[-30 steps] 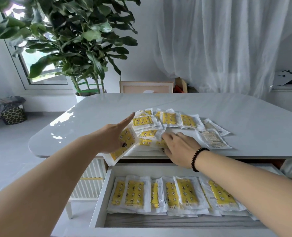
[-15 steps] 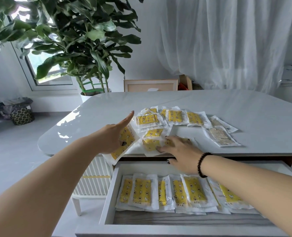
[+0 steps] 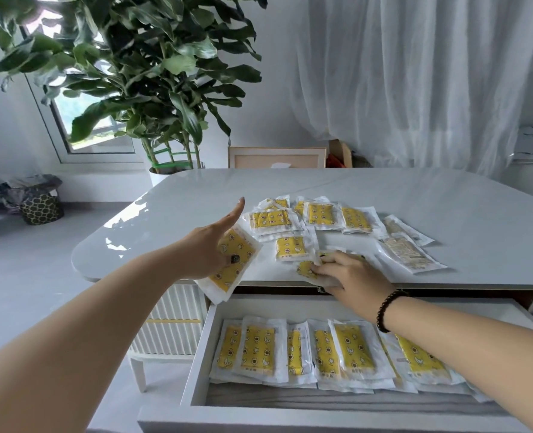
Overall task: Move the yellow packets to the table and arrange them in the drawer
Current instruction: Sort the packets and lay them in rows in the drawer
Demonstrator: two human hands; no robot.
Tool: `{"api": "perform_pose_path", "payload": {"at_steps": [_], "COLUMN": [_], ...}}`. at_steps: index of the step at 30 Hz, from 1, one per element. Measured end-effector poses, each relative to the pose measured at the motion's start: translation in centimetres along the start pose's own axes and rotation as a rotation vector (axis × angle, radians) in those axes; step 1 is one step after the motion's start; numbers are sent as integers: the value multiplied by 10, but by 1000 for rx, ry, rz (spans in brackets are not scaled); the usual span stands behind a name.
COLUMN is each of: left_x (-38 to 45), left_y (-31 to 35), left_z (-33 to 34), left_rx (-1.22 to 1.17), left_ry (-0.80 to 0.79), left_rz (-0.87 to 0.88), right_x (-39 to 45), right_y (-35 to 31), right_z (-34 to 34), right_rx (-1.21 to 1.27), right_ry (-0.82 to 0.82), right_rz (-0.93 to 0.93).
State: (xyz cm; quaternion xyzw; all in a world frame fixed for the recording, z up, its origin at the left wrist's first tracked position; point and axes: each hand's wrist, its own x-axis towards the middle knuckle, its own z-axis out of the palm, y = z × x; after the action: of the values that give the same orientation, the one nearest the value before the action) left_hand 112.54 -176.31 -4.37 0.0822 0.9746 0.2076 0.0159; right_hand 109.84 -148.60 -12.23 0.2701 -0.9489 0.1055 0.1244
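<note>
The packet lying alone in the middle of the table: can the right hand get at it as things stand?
Probably yes. The right hand is on a packet at the table's near edge, and the lone packet lies just beyond its fingers, face up and uncovered.
</note>
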Motion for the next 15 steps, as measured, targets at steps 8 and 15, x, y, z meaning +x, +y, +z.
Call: {"api": "perform_pose_path", "payload": {"at_steps": [8,15], "left_x": [-4,-9], "left_y": [13,46], "left_z": [12,22], "left_rx": [-344,-1169], "left_ry": [-345,-409], "left_rz": [-169,-327], "right_x": [0,1], "right_y": [3,-39], "right_z": [-35,-58], "right_rx": [324,415], "right_ry": [435,700], "right_rz": [30,-229]}}
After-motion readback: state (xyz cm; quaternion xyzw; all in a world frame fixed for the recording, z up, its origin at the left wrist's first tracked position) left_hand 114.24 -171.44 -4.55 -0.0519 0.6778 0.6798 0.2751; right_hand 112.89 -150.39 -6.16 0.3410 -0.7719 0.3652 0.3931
